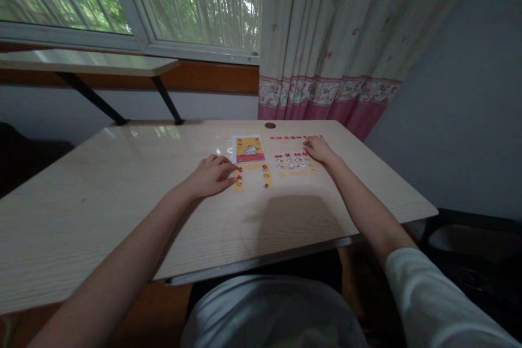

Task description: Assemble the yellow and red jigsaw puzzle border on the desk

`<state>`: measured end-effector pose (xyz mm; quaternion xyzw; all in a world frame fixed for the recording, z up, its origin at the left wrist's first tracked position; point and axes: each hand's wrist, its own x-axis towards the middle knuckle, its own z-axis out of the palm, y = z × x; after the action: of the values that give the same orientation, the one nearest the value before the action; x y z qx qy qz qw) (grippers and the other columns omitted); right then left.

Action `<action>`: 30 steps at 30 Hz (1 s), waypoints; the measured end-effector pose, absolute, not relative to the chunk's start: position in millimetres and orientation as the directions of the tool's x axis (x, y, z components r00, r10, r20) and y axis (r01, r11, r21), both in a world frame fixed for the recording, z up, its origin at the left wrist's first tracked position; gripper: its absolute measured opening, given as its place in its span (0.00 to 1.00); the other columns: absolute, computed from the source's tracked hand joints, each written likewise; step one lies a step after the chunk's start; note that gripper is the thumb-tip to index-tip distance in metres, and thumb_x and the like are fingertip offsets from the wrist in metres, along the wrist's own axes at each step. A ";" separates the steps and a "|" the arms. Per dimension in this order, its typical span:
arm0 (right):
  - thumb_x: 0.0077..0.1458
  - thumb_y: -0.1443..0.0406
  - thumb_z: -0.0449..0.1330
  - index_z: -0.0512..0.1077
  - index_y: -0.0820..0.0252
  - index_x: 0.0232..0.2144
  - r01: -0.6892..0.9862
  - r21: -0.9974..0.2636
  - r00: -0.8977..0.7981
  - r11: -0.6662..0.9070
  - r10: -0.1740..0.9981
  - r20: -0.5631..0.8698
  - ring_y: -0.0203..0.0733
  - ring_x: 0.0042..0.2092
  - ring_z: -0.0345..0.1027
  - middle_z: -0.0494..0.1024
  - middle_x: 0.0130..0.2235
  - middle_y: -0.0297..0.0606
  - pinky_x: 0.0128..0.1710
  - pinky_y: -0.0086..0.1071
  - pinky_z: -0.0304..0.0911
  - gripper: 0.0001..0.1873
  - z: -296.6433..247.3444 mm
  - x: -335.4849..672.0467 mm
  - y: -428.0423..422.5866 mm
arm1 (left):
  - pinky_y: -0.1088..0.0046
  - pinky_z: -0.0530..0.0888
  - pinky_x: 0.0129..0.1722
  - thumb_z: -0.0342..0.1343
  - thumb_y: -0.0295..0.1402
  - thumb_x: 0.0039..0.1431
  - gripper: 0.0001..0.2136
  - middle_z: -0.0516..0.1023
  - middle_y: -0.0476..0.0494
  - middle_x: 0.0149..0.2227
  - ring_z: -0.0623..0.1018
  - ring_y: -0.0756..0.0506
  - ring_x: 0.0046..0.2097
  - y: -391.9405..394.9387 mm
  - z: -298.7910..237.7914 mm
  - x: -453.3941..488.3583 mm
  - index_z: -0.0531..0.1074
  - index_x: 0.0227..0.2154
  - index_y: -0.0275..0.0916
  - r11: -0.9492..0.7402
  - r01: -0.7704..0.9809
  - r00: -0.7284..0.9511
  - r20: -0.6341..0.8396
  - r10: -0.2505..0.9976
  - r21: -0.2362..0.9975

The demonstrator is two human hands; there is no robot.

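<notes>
Puzzle [266, 173] part-built, one picture card [249, 149], two hands [214, 175] [318, 150]

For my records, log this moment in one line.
left hand: at flat yellow jigsaw border, left side | right hand: near row of small red jigsaw pieces, grip unclear | yellow-and-red rectangular picture card: beyond border

Pale wood-grain desk [134, 168], picture card [249, 149], partial puzzle border [266, 171], rows of loose pieces [297, 163]

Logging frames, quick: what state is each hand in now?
Left hand: open, at the left edge of the puzzle.
Right hand: by the upper red pieces; can't tell whether it's holding one.
</notes>
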<state>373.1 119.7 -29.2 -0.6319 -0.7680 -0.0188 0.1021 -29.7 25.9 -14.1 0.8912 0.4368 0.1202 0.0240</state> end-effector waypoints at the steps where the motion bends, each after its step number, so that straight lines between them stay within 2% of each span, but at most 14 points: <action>1: 0.61 0.63 0.54 0.75 0.65 0.47 0.973 -0.114 -0.179 0.203 0.965 0.193 0.49 0.54 0.67 0.77 0.50 0.50 0.59 0.41 0.54 0.17 -28.5 373.5 120.3 | 0.54 0.64 0.49 0.49 0.47 0.60 0.22 0.74 0.36 0.48 0.69 0.35 0.49 25.5 -13.8 -29.4 0.74 0.50 0.42 -0.613 0.777 0.588 0.184 0.787 0.141; 6: 0.60 0.65 0.54 0.73 0.66 0.50 0.961 -0.176 -0.173 0.215 0.959 0.226 0.47 0.52 0.68 0.77 0.51 0.49 0.55 0.37 0.57 0.18 -29.9 374.0 121.4 | 0.54 0.64 0.49 0.49 0.47 0.61 0.21 0.73 0.36 0.48 0.69 0.35 0.49 24.6 -13.1 -29.0 0.74 0.50 0.42 -0.605 0.785 0.581 0.182 0.793 0.132; 10: 0.58 0.66 0.56 0.76 0.66 0.44 0.955 -0.226 -0.141 0.190 0.966 0.214 0.46 0.50 0.69 0.79 0.46 0.48 0.54 0.36 0.58 0.15 -30.0 372.8 123.3 | 0.55 0.64 0.50 0.50 0.47 0.60 0.21 0.73 0.37 0.48 0.69 0.36 0.49 25.0 -13.5 -29.7 0.74 0.50 0.43 -0.615 0.776 0.588 0.191 0.786 0.139; 18: 0.54 0.65 0.59 0.76 0.66 0.37 0.934 -0.343 -0.038 0.098 0.983 0.178 0.39 0.36 0.71 0.80 0.34 0.42 0.43 0.33 0.64 0.11 -28.8 372.9 126.3 | 0.54 0.64 0.50 0.51 0.47 0.60 0.20 0.74 0.37 0.48 0.70 0.35 0.49 26.5 -15.2 -30.6 0.74 0.50 0.43 -0.623 0.766 0.592 0.207 0.779 0.157; 24: 0.52 0.67 0.59 0.73 0.69 0.42 0.891 -0.445 -0.006 0.096 0.980 0.199 0.36 0.34 0.71 0.79 0.38 0.44 0.38 0.28 0.65 0.15 -28.4 369.0 121.0 | 0.54 0.64 0.50 0.50 0.46 0.60 0.20 0.74 0.37 0.47 0.70 0.36 0.49 26.3 -15.5 -30.9 0.74 0.50 0.42 -0.629 0.763 0.595 0.215 0.774 0.150; 27: 0.50 0.67 0.59 0.74 0.67 0.39 0.842 -0.527 0.003 0.119 0.974 0.226 0.36 0.32 0.69 0.79 0.35 0.41 0.35 0.29 0.65 0.13 -26.0 363.2 116.7 | 0.53 0.65 0.50 0.51 0.45 0.61 0.19 0.75 0.36 0.47 0.70 0.36 0.48 24.6 -11.5 -28.9 0.75 0.49 0.41 -0.635 0.754 0.600 0.219 0.769 0.165; 30: 0.51 0.66 0.57 0.75 0.66 0.41 0.730 -0.657 -0.017 0.188 0.966 0.258 0.34 0.27 0.65 0.75 0.29 0.35 0.31 0.29 0.64 0.15 -21.9 347.1 108.9 | 0.55 0.67 0.50 0.51 0.43 0.61 0.17 0.76 0.38 0.45 0.72 0.38 0.47 21.5 -5.9 -23.8 0.77 0.45 0.41 -0.650 0.722 0.591 0.276 0.758 0.237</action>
<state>347.1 108.9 -21.9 -0.6131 -0.6915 0.1734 0.3403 -23.8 21.5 -5.9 0.8906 0.4154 0.1781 0.0498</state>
